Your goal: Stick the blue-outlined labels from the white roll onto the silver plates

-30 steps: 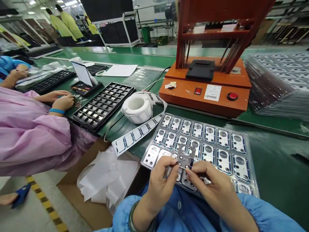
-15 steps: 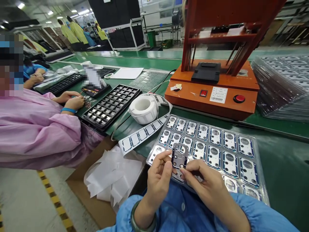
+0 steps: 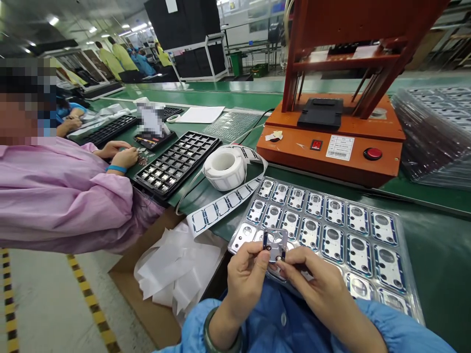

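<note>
A small clear panel (image 3: 275, 243) with dark side strips and round holes is held up between my two hands. My left hand (image 3: 247, 277) pinches its left edge between thumb and fingers. At the lower right corner, my right hand (image 3: 312, 274) grips the panel with thumb and forefinger. Beneath and behind them lies a clear plastic tray (image 3: 408, 274) with rows of silvery, blue-edged plates (image 3: 334, 211). The hands cover part of the tray's near left side. A strip of blue-black framed stickers (image 3: 221, 206) runs from a white roll (image 3: 225, 169) to the tray's left.
An orange press machine (image 3: 331, 142) with a black fixture stands behind the tray. Stacked clear trays (image 3: 434, 137) are at the right. On the left, a co-worker in a pink sleeve (image 3: 73, 196) works beside a black compartment tray (image 3: 176, 164). A cardboard box (image 3: 128, 279) holds white backing paper (image 3: 176, 264).
The view has shifted slightly, so the bench things appear farther right. The panel has tipped in my fingers and looks shorter; both hands keep their hold.
</note>
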Action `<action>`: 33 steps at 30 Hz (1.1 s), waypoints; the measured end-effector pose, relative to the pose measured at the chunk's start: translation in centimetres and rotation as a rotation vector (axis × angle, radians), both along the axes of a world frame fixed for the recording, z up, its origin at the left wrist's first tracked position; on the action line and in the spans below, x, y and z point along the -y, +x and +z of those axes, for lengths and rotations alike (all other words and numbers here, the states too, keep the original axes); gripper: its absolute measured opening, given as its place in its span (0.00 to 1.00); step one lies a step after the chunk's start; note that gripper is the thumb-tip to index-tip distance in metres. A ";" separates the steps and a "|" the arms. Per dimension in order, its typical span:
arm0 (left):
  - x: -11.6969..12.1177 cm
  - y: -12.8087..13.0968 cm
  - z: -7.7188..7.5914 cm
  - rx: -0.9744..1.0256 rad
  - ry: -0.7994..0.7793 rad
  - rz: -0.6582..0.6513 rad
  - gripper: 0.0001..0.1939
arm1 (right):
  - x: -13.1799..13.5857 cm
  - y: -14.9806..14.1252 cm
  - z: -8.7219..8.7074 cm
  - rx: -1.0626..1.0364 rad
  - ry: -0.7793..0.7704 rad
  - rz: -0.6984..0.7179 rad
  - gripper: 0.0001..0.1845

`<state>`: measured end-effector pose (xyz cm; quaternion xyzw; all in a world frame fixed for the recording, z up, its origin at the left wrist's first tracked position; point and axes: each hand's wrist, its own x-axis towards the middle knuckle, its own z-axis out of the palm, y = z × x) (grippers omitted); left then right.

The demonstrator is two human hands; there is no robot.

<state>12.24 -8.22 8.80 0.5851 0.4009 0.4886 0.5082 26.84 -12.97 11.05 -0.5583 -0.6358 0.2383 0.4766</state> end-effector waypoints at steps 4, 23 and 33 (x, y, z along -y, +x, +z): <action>-0.1 0.1 0.3 -0.023 0.092 0.029 0.13 | -0.1 0.2 0.2 -0.041 -0.035 0.030 0.10; 0.2 0.8 0.3 -0.037 0.045 0.185 0.13 | 0.2 0.1 0.1 -0.046 -0.086 0.107 0.08; 0.6 0.4 -0.1 -0.163 0.087 0.265 0.12 | 0.5 -0.1 0.0 -0.052 -0.061 0.121 0.08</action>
